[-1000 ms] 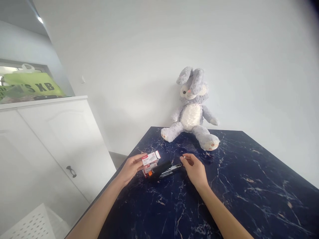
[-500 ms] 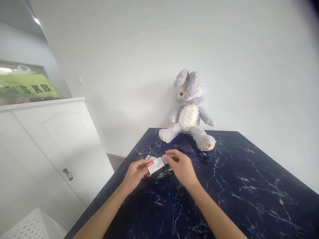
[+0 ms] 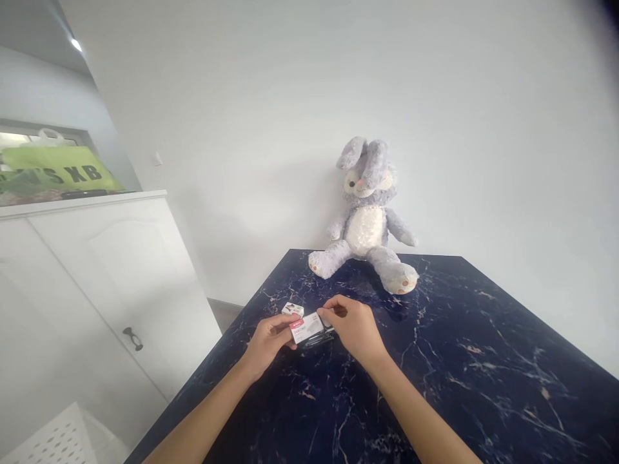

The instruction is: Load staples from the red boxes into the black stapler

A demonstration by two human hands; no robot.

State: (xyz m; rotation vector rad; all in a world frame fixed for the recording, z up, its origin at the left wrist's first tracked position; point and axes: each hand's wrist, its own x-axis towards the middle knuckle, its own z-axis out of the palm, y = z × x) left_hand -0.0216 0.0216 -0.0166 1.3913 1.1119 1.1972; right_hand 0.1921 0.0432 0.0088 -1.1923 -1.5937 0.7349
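Observation:
A small white-and-red printed cardboard box [image 3: 307,327] is tilted up in front of me. My left hand [image 3: 267,340] holds its left end, thumb and fingers closed on it. At the opposite end my right hand [image 3: 352,324] has thumb and fingertips pinched together at the box's edge; the fingers partly hide that end. Just under and in front of the box lies a shiny black object [image 3: 316,340], mostly covered, its kind unclear. Behind the left fingers stands another small white box [image 3: 293,310] with a dark picture on it.
A grey plush rabbit [image 3: 366,229] sits at the back of the dark blue marbled table [image 3: 464,361], against the white wall. To the left stands a white cabinet [image 3: 120,258] with a green bag [image 3: 58,167] on top. A perforated white object [image 3: 55,441] is low at left.
The held box has shifted slightly right and down, uncovering more of the white box behind. The pale flap seen earlier at my right fingertips no longer shows clearly.

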